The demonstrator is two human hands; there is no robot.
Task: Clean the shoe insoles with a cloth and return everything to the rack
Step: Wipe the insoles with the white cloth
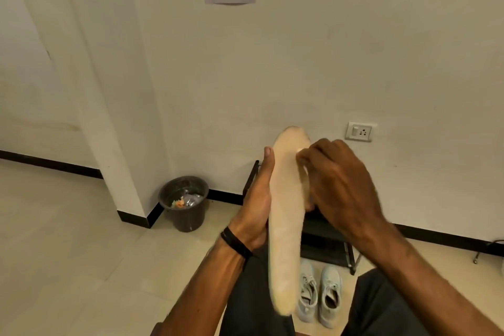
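Observation:
A long cream insole (286,221) is held upright in front of me, toe end up. My left hand (257,199) grips its left edge from behind, fingers stretched along it. My right hand (338,185) is closed against the insole's upper right side; a small pale bit of cloth (300,150) shows at its fingertips, the rest hidden. A pair of pale grey sneakers (319,294) stands on the floor below, in front of the black shoe rack (324,237), which my hands mostly cover.
A dark bin (184,203) with rubbish stands by the wall corner at the left. A wall socket (359,131) is just right of the insole's tip. My dark-trousered knees (381,305) fill the bottom of the view. Beige floor tiles (68,240) spread to the left.

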